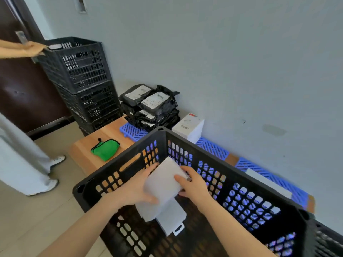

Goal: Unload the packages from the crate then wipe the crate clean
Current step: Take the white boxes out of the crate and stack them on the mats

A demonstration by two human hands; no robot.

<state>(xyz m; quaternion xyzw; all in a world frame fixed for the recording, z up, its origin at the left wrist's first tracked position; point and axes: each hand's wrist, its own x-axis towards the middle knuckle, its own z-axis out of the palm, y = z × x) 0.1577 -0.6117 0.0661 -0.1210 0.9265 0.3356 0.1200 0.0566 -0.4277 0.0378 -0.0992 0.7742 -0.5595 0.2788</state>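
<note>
Tabletop (pixel 104 134) seen beyond crate (pixel 163 141); black packages (pixel 150 108) stacked there, ahead and slightly left of crate's far corner. White package (pixel 165 179) held inside crate, long axis near-to-far, both hands equally close. Second white package (pixel 170 217) flat on crate floor, directly beneath. Left hand (pixel 137 190) grip curled round left edge; right hand (pixel 193 184) grip pinching right edge. Exit judged up and forward over far rim
</note>
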